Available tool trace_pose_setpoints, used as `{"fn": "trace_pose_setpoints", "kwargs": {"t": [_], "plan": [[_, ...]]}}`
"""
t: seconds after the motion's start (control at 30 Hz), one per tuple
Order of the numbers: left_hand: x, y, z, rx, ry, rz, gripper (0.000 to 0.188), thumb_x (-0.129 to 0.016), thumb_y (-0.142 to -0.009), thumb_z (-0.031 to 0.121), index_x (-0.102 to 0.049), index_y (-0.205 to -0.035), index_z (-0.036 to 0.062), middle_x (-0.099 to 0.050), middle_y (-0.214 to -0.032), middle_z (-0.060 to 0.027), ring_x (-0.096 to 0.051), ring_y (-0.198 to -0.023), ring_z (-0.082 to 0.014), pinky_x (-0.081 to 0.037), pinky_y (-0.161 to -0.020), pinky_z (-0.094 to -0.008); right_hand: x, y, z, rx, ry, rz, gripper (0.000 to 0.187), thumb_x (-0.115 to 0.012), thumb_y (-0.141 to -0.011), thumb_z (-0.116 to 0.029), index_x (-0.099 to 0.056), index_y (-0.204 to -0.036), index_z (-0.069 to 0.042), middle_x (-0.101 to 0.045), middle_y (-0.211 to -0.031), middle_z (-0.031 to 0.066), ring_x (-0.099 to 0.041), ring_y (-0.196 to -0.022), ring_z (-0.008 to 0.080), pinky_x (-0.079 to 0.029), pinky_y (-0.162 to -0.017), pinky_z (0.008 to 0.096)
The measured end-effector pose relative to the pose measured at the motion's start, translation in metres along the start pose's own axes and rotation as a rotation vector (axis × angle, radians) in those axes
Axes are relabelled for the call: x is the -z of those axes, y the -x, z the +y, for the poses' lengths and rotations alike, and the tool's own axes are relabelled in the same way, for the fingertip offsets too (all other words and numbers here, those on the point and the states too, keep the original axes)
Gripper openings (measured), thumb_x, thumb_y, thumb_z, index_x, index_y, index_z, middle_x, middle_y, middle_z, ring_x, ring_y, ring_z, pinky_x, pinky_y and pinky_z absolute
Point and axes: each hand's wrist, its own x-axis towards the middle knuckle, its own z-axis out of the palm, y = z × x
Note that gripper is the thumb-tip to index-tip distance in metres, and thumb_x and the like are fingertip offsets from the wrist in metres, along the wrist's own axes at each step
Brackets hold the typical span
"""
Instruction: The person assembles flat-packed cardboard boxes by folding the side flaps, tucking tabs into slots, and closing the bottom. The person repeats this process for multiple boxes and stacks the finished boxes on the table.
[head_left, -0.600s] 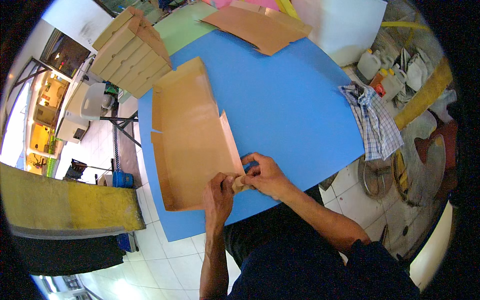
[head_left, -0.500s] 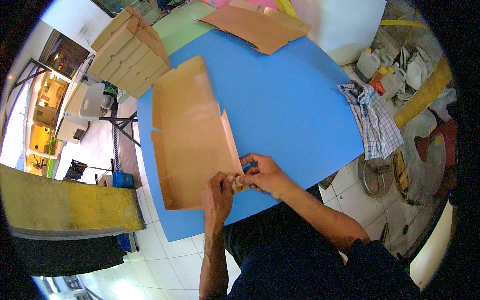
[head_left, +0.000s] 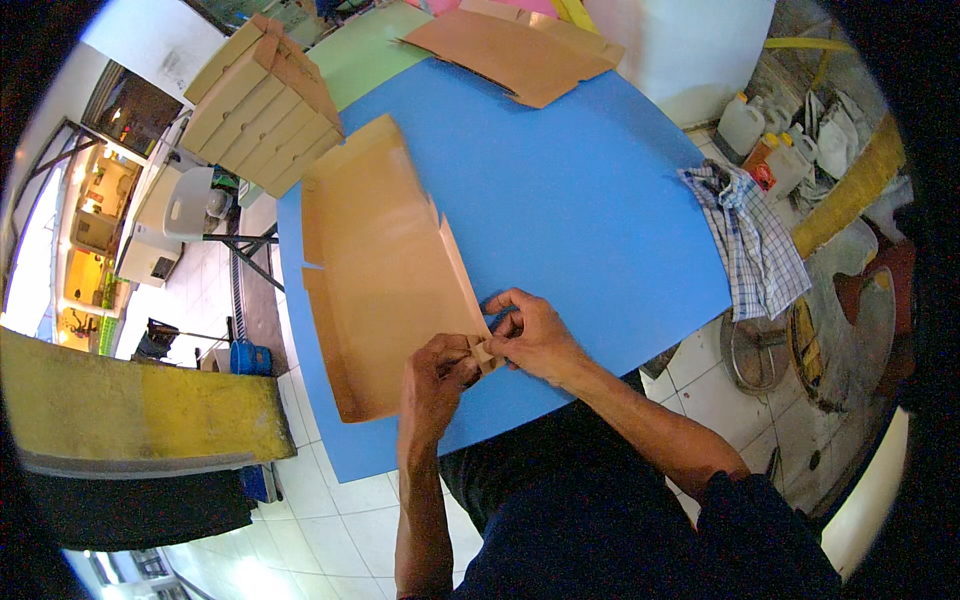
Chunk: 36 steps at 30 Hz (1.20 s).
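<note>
A brown cardboard box [head_left: 375,270], partly folded, lies opened out on a blue tabletop [head_left: 560,190]. Its lid half stretches away from me, and its near half has raised side walls. At the near right corner my left hand [head_left: 432,380] pinches the front wall from the inner side. My right hand [head_left: 537,342] grips the same corner from the right, thumb and fingers closed on a small folded flap [head_left: 484,354]. Fingers partly cover that corner, so how the flap sits in the wall is hard to make out.
Folded boxes [head_left: 265,115] are stacked at the far left. Flat cardboard sheets [head_left: 515,50] lie at the far edge. A checked cloth [head_left: 745,240] hangs over the right edge, near plastic jugs [head_left: 740,125]. A white chair [head_left: 188,205] stands left.
Both hands stay at the box corner. The left fingers have shifted up and closer to the flap, the right hand slightly up. The box has turned slightly.
</note>
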Motion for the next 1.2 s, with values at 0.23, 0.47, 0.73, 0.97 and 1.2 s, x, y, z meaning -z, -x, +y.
{"fn": "trace_pose_setpoints", "kwargs": {"t": [0.23, 0.47, 0.73, 0.97, 1.2], "plan": [[-0.001, -0.005, 0.011, -0.052, -0.225, -0.042, 0.007, -0.069, -0.083, 0.001, -0.065, -0.087, -0.0029, -0.069, -0.08, -0.0133, -0.067, -0.074, -0.0189, -0.052, -0.065, -0.0327, 0.012, -0.002, -0.01, -0.073, -0.064, -0.099, 0.043, -0.073, -0.082, -0.003, -0.05, -0.118, 0.005, -0.061, -0.068, 0.0063, -0.059, -0.056, 0.011, -0.049, -0.048, 0.0255], [0.005, -0.02, 0.002, 0.007, -0.348, -0.193, 0.01, -0.071, -0.081, 0.008, -0.066, -0.087, 0.001, -0.069, -0.086, -0.0195, -0.068, -0.079, -0.0345, -0.052, -0.072, -0.0427, 0.014, -0.012, -0.008, 0.035, 0.009, -0.23, 0.048, -0.077, -0.08, -0.006, -0.047, -0.118, 0.0, -0.066, -0.075, 0.012, -0.062, -0.056, 0.0162, -0.053, -0.046, 0.0313], [0.005, 0.011, 0.021, -0.14, -0.566, -0.054, 0.021, -0.073, -0.082, 0.013, -0.065, -0.099, 0.0024, -0.069, -0.096, -0.0218, -0.068, -0.086, -0.0373, -0.053, -0.074, -0.0438, 0.027, 0.008, -0.045, -0.109, 0.277, -0.276, 0.052, -0.076, -0.086, -0.024, -0.043, -0.119, -0.004, -0.062, -0.074, 0.009, -0.056, -0.052, 0.0139, -0.047, -0.045, 0.0313], [0.094, 0.023, -0.024, 0.076, -0.063, 0.468, 0.045, -0.072, -0.089, 0.013, -0.056, -0.129, -0.0013, -0.068, -0.112, -0.0143, -0.064, -0.101, -0.0216, -0.054, -0.088, -0.0362, 0.089, 0.004, -0.033, 0.194, 0.389, -0.048, 0.053, -0.073, -0.087, -0.023, -0.049, -0.13, -0.002, -0.069, -0.103, 0.0159, -0.066, -0.09, 0.0237, -0.053, -0.082, 0.0369], [0.04, 0.035, -0.063, -0.094, 0.156, 0.488, 0.042, -0.053, -0.102, 0.025, -0.053, -0.131, -0.0055, -0.066, -0.121, -0.0183, -0.062, -0.114, -0.0239, -0.05, -0.095, -0.0376, 0.065, -0.014, -0.021, 0.307, 0.619, 0.027, 0.051, -0.069, -0.092, -0.026, -0.052, -0.132, 0.001, -0.066, -0.121, 0.0171, -0.062, -0.114, 0.0269, -0.05, -0.095, 0.0381]]}}
